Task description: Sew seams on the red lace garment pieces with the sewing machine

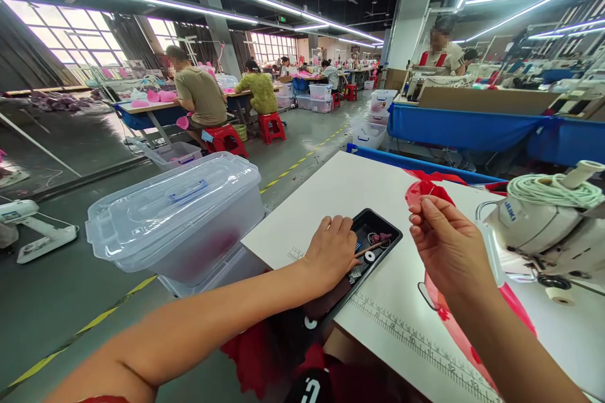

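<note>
My left hand (332, 252) is at the left side of a black tray (396, 233), its fingers curled down and the tips hidden. In the tray lie a brown stick (371, 249), a white bobbin-like disc (369, 257), a dark purple bundle (379, 238) and small metal pieces. My right hand (449, 245) is raised over the table, thumb and forefinger pinched together. Whatever is in that pinch is too small to make out. Red fabric (437, 190) shows right behind those fingertips. More red and pink fabric (456, 327) lies beneath my right forearm.
A white sewing machine (524, 220) with pale green cord (553, 190) stands at the right of the white table (326, 195), which has printed ruler marks. Lidded clear bins (174, 220) stand on the floor to the left. Several people work at other tables beyond.
</note>
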### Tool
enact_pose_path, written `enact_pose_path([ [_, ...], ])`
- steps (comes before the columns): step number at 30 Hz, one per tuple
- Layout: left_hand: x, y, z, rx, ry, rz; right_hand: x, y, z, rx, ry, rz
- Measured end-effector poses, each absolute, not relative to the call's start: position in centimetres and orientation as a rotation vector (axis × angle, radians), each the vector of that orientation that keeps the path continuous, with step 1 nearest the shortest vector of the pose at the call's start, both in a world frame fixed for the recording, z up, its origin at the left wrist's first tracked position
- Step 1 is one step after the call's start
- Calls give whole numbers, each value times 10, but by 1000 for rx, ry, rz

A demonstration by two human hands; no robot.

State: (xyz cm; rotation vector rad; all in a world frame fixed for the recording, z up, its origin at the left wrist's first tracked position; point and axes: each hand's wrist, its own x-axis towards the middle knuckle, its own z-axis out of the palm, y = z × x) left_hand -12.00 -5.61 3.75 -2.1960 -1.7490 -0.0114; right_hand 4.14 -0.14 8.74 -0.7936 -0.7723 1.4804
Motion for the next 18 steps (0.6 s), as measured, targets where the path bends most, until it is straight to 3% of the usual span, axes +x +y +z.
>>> enact_pose_path([
  [8, -130, -64, 59, -2274, -1910, 1, 43, -2, 82, -805, -769, 1510],
  [13, -158, -111, 75, -2253, -2081, -421, 45, 0, 77, -804, -779, 1495],
  [18, -176, -187, 47, -2137, -2292, -872, 43, 3, 63, -825, -789, 1510],
])
